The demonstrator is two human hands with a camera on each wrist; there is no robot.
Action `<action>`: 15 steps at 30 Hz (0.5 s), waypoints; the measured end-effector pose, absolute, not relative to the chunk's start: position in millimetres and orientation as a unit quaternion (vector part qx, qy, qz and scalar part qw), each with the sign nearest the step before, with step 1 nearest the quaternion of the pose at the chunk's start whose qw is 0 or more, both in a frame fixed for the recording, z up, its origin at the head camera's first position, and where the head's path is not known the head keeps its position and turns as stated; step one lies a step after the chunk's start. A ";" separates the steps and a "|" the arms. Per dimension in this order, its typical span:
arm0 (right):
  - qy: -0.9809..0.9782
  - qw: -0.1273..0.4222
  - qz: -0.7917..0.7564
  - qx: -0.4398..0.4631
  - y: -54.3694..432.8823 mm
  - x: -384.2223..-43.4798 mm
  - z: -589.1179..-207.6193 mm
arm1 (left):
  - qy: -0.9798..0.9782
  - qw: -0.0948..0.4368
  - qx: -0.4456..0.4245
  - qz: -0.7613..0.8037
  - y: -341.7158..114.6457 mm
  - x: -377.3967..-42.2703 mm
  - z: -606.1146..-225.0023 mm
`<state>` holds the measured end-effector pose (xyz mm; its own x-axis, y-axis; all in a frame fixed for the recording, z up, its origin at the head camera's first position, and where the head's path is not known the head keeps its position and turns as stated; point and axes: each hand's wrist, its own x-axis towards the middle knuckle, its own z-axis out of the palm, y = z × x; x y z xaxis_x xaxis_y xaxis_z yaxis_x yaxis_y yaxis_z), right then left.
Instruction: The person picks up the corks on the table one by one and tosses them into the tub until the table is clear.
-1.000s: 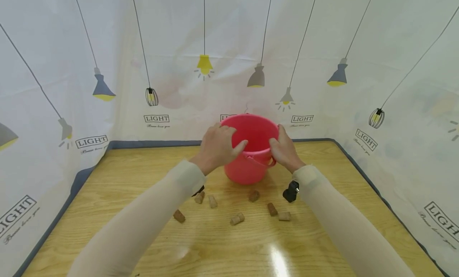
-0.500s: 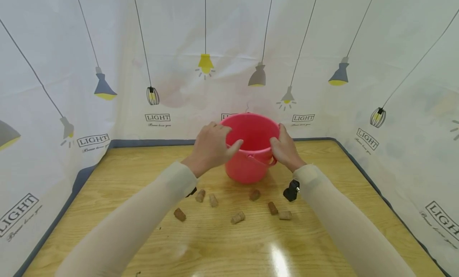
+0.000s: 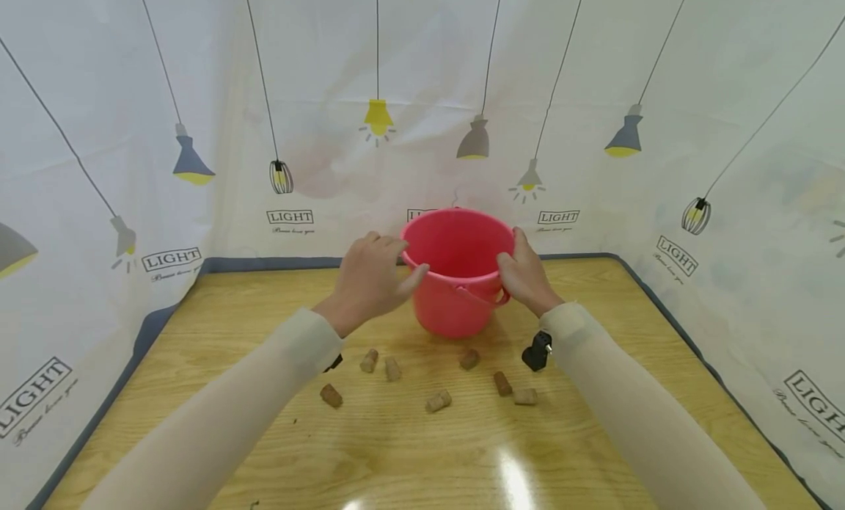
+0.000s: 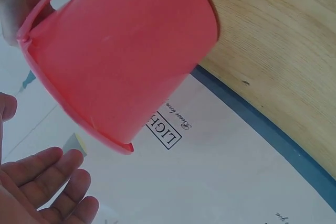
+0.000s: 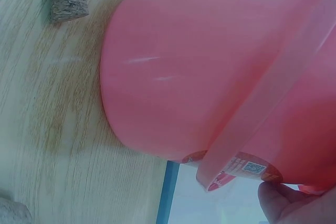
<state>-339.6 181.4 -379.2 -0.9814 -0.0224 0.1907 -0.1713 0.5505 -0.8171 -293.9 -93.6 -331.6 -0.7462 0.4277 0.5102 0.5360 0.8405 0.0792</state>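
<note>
A pink plastic bucket stands upright on the wooden table, its handle hanging down the near side. My right hand grips the rim at its right, thumb over the inner edge. Beside the left rim is my left hand, fingers spread and holding nothing; in the left wrist view its fingers are clear of the bucket. The right wrist view has the bucket wall with a label, and the right fingers against it near the rim. The bucket's bottom inside is hidden.
Several corks lie scattered before the bucket, among them a dark cork, a pale cork and a cork close to its base. A lamp-printed white sheet walls the table at the back and sides.
My left hand has drawn off the bucket's rim toward the left, its fingers now spread. The right hand and the bucket have stayed in place.
</note>
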 end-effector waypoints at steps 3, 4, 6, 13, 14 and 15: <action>-0.875 0.075 0.474 0.054 181.7 -339.8 -379.7 | -0.926 0.250 -0.262 -0.103 -99.6 -292.7 -334.6; -0.875 0.075 0.475 0.054 181.7 -339.8 -379.8 | -0.926 0.251 -0.263 -0.101 -101.4 -292.2 -335.6; -0.875 0.074 0.476 0.053 181.8 -340.1 -379.9 | -0.925 0.252 -0.265 -0.098 -104.4 -291.2 -337.2; -0.877 0.075 0.472 0.051 181.5 -340.1 -379.7 | -0.931 0.237 -0.260 -0.094 -113.1 -286.7 -342.0; -0.877 0.075 0.472 0.051 181.5 -340.0 -379.6 | -0.932 0.236 -0.260 -0.092 -114.2 -285.7 -342.6; -0.877 0.076 0.472 0.051 181.4 -340.1 -379.6 | -0.933 0.234 -0.259 -0.090 -115.4 -284.9 -343.3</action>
